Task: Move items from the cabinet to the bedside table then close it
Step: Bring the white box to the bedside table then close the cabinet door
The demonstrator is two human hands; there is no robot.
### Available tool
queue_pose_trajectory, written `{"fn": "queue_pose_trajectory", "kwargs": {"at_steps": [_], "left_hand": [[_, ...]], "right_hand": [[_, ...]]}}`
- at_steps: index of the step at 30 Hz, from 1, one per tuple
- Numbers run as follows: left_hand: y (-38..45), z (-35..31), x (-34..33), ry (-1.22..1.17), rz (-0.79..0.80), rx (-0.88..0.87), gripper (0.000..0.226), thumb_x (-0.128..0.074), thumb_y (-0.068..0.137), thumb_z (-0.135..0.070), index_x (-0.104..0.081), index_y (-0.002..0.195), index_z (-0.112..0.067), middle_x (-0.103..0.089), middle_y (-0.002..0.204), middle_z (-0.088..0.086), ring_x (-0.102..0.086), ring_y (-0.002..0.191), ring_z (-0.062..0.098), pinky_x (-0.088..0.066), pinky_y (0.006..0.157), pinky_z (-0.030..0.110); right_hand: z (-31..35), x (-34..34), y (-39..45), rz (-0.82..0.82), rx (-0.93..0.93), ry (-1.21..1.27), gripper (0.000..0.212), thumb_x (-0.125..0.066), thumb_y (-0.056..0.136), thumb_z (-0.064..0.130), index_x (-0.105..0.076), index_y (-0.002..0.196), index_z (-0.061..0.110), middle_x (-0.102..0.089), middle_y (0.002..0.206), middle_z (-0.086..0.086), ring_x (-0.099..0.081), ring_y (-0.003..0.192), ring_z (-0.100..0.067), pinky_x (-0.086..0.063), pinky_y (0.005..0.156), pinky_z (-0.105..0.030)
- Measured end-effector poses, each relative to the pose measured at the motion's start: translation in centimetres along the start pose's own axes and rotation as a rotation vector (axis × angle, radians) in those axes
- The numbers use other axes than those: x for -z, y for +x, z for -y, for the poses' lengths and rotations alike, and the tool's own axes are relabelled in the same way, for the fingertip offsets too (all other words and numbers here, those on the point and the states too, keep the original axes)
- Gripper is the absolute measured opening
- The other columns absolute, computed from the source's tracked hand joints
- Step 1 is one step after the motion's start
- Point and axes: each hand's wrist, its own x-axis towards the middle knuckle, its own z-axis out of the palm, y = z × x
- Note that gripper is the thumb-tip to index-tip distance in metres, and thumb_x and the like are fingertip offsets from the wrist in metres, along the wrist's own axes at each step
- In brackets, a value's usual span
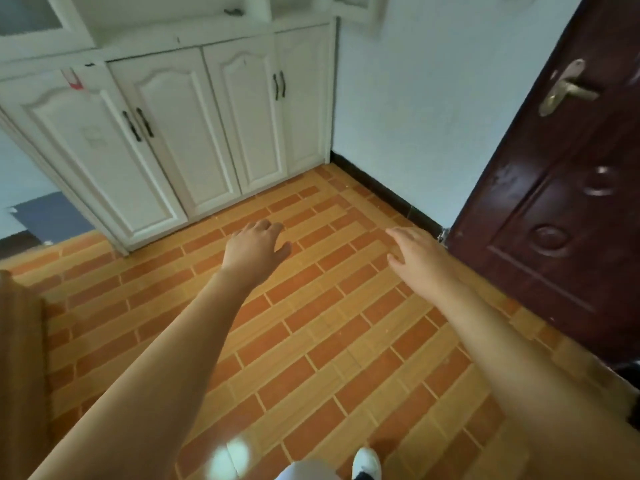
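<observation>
A white cabinet (166,133) stands against the far wall, and its lower doors with black handles (138,123) are all closed. Above them is an open shelf with a small dark item (232,11) lying on it. My left hand (256,244) is stretched out over the floor in front of the cabinet, fingers loosely bent, holding nothing. To its right my right hand (414,252) reaches forward with straight fingers, also holding nothing. Neither hand touches the cabinet. No bedside table is in view.
A dark brown door (561,188) with a brass lever handle (568,89) stands at the right. The floor (311,341) is orange and tan tile. A brown piece of furniture (17,341) shows at the left edge. My white shoe (366,464) is at the bottom.
</observation>
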Motion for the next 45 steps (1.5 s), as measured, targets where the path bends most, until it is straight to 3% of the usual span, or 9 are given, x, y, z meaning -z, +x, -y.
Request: {"fn": "queue_pose_trajectory", "kwargs": {"at_steps": [10, 22, 31, 45], "left_hand": [[3.3, -6.7, -0.6, 0.004, 0.007, -0.096, 0.047, -0.041, 0.093, -0.045, -0.043, 0.132, -0.02, -0.051, 0.132, 0.005, -0.048, 0.12, 0.026, -0.044, 0.092, 0.041], [6.8, -8.8, -1.3, -0.019, -0.001, -0.016, 0.046, -0.044, 0.092, -0.043, -0.044, 0.132, -0.019, -0.051, 0.133, 0.005, -0.048, 0.121, 0.027, -0.043, 0.092, 0.04], [15.6, -6.2, -2.7, -0.011, 0.037, 0.005, 0.047, -0.043, 0.093, -0.042, -0.041, 0.134, -0.021, -0.049, 0.134, 0.004, -0.049, 0.12, 0.026, -0.044, 0.09, 0.039], [39.5, 1.9, -3.2, 0.0, 0.011, -0.084, 0.044, -0.044, 0.093, -0.039, -0.044, 0.132, -0.018, -0.053, 0.129, 0.006, -0.051, 0.116, 0.026, -0.044, 0.091, 0.04]], "right_hand": [[-7.3, 2.2, -1.3, -0.041, -0.06, 0.001, 0.05, -0.049, 0.092, 0.027, -0.034, 0.138, 0.015, -0.044, 0.141, -0.005, -0.036, 0.132, -0.02, -0.033, 0.106, -0.034], [-11.9, 2.0, 3.8, -0.025, 0.054, -0.03, 0.049, -0.051, 0.091, 0.028, -0.038, 0.136, 0.013, -0.047, 0.139, -0.005, -0.039, 0.13, -0.021, -0.033, 0.106, -0.035], [-12.3, -0.1, 13.7, -0.002, 0.065, 0.057, 0.049, -0.049, 0.092, 0.027, -0.035, 0.138, 0.014, -0.043, 0.142, -0.004, -0.035, 0.134, -0.019, -0.032, 0.108, -0.033], [-11.3, -0.9, 36.8, -0.026, -0.029, 0.077, 0.047, -0.048, 0.093, 0.026, -0.036, 0.137, 0.015, -0.047, 0.137, -0.005, -0.04, 0.128, -0.02, -0.038, 0.1, -0.031]]}}
